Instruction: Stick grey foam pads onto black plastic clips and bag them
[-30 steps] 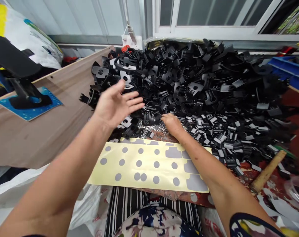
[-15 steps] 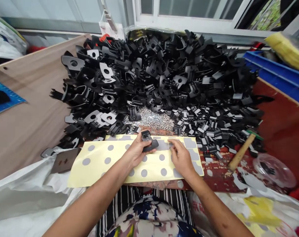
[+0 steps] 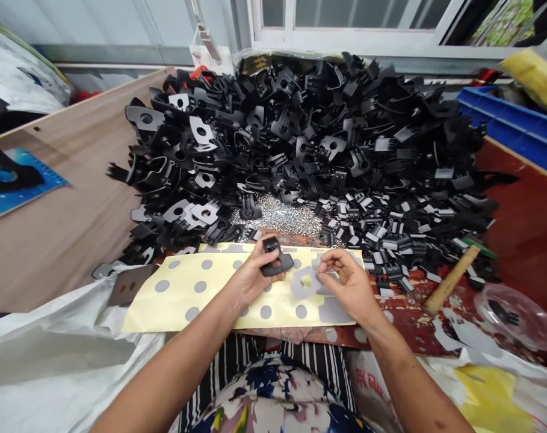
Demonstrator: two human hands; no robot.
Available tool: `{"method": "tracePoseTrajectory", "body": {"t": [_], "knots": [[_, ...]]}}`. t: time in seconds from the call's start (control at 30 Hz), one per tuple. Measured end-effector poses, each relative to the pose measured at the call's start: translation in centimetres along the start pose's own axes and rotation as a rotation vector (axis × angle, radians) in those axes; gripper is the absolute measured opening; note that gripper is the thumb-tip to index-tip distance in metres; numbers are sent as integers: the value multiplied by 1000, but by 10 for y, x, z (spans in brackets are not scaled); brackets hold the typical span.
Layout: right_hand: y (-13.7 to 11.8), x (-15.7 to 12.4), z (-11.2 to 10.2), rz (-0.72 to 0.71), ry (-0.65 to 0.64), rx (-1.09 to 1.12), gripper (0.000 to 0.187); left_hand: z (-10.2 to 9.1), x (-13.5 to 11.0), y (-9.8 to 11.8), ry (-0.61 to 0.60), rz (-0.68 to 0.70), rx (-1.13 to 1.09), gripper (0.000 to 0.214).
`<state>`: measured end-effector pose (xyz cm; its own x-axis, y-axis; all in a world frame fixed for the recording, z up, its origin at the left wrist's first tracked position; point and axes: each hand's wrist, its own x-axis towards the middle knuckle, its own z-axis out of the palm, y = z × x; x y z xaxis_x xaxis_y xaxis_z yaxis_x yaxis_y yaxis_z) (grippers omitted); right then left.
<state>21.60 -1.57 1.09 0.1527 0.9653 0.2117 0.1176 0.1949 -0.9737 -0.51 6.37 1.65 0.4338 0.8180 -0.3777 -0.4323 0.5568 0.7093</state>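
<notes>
My left hand (image 3: pixel 251 275) is closed around a black plastic part (image 3: pixel 286 263) with a round hole and holds it above the yellow backing sheet (image 3: pixel 158 316). Pinched at its right edge by my right hand (image 3: pixel 353 290) is a thin grey sticker (image 3: pixel 298 288) with a hole through it, just right of the plastic part and apart from it. Rows of grey dots dot the sheet, and larger grey cut-outs lie along its right end, partly under my right hand.
Black plastic parts (image 3: pixel 264 126) are heaped across the back. Small metal pieces (image 3: pixel 284 218) lie before them, with small black clips (image 3: pixel 395 228) to the right. A wooden-handled tool (image 3: pixel 451 281), a clear bowl (image 3: pixel 521 319) and a blue crate (image 3: pixel 517 123) stand at the right.
My right hand has lifted a grey sticker off the sheet and moved slightly right and down. My left hand still holds the black part, now with its hole showing. The view has shifted slightly.
</notes>
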Motion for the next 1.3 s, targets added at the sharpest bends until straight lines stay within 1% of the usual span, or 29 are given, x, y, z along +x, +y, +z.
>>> {"method": "tracePoseTrajectory", "body": {"t": [0.03,0.1,0.17,0.23,0.37,0.53,0.73,0.87,0.93,1.0,1.07,1.13,1.17,1.23,1.3], "knots": [[-1,0,8,-20,64,-36,24,3,-6,0,-48,-7,-29,50],[-1,-1,22,-44,117,-84,21,9,-15,-2,-92,-27,-76,42],[0,-1,32,-54,116,-115,19,14,-21,-4,-101,-47,-84,44],[2,-1,37,-61,101,-143,17,17,-24,-5,-115,-62,-83,46],[6,-3,41,-75,84,-184,14,18,-24,-6,-133,-73,-109,41],[10,-5,41,-84,84,-192,15,19,-24,-6,-129,-80,-129,35],[11,-4,42,-104,80,-230,13,19,-25,-6,-131,-84,-137,41],[3,-3,42,-174,69,-316,14,18,-27,-12,-156,-55,-91,52],[0,-4,43,-243,53,-392,16,18,-26,-20,-153,24,-11,63],[0,-7,47,-345,28,-514,20,17,-24,-31,-99,149,87,67],[1,-13,52,-477,0,-677,27,16,-22,-42,8,288,186,58],[2,-19,58,-593,-9,-870,39,15,-20,-50,93,378,258,49],[1,-22,60,-624,2,-958,46,15,-20,-52,108,395,272,47],[-3,-27,61,-631,62,-1096,58,12,-19,-55,91,375,260,48],[-9,-27,55,-563,152,-1187,63,9,-19,-55,60,319,238,52]]}}
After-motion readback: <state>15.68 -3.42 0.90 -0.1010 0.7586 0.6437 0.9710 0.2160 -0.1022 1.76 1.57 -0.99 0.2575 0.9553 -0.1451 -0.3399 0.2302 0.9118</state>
